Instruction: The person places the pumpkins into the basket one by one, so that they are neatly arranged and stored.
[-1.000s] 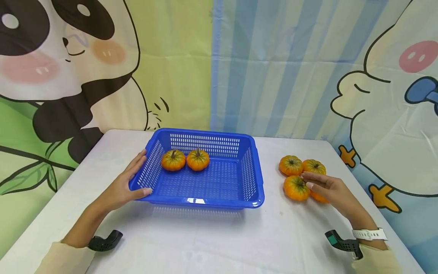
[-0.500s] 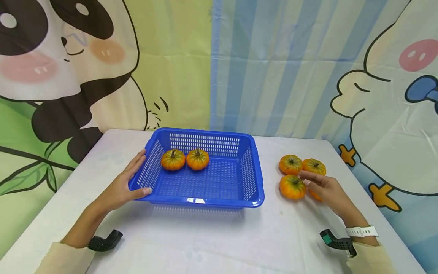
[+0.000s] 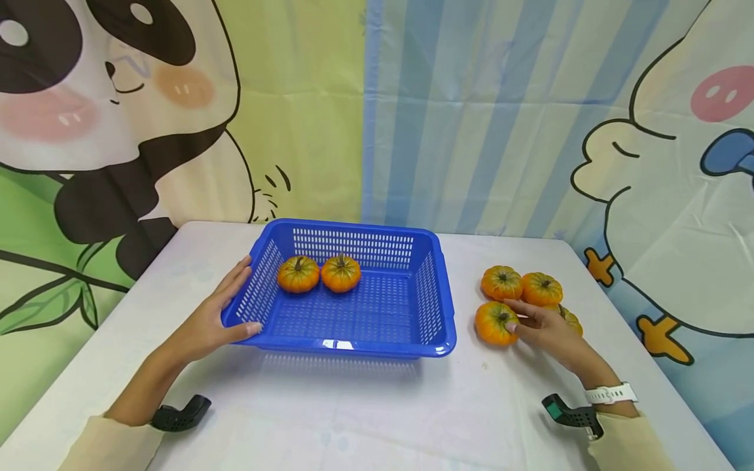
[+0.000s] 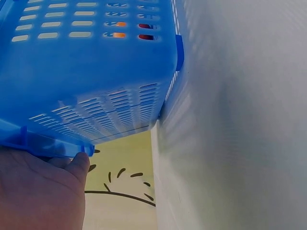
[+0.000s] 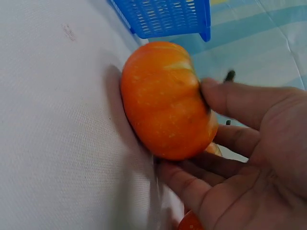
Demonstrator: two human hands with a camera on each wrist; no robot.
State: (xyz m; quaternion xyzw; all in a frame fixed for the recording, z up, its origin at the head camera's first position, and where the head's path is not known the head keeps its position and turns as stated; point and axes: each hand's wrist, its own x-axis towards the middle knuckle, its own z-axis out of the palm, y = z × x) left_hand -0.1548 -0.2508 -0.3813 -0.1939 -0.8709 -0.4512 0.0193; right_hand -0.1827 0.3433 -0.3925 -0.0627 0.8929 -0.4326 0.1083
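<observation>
My left hand (image 3: 215, 318) holds the left side of a blue plastic basket (image 3: 377, 348), thumb over the front corner of its rim and fingers along the left side. Two small orange pumpkins, a left one (image 3: 298, 275) and a right one (image 3: 341, 273), sit in the basket. To the right of it, my right hand (image 3: 548, 333) grips a small orange pumpkin (image 3: 497, 324) on the table. In the right wrist view the thumb presses its top near the stem, and fingers reach around its side and underside (image 5: 165, 103).
Behind the right hand lie more pumpkins: a back left one (image 3: 501, 282), a back right one (image 3: 542, 288) and one partly hidden by the hand (image 3: 569, 319). A white cloth covers the table (image 3: 365, 412). A printed curtain (image 3: 436, 118) hangs behind it.
My right hand has moved left, and the front pumpkin has shifted left with it, apart from the pumpkin behind the hand. The left hand and basket stay put.
</observation>
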